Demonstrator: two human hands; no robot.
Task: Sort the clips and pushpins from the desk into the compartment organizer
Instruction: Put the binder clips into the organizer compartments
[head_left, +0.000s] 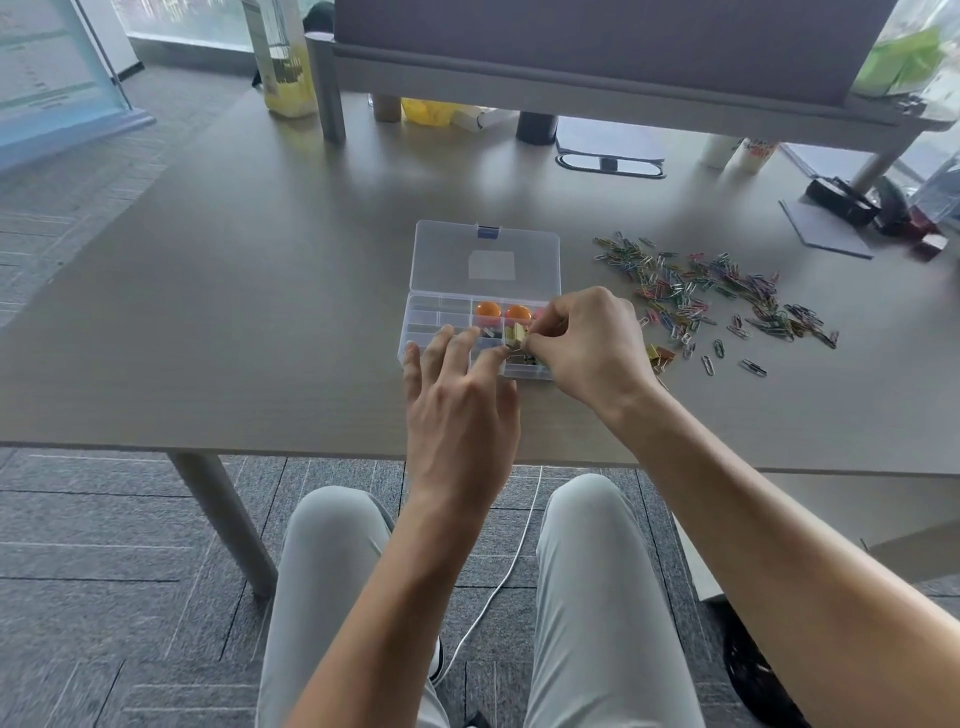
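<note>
A clear plastic compartment organizer lies open on the desk, its lid folded back. Two orange round pushpins sit in its back cells, and small binder clips fill the cells in front of them. My right hand hovers over the organizer's right side, fingertips pinching a small binder clip above a cell. My left hand rests with straight, spread fingers on the organizer's front edge. A scatter of colourful paper clips lies to the right, with two loose binder clips near my right wrist.
A monitor stand, cups, a dark cup and a partition leg line the desk's back. A black stapler and grey pad sit far right. My knees and a white cable are under the desk's front edge.
</note>
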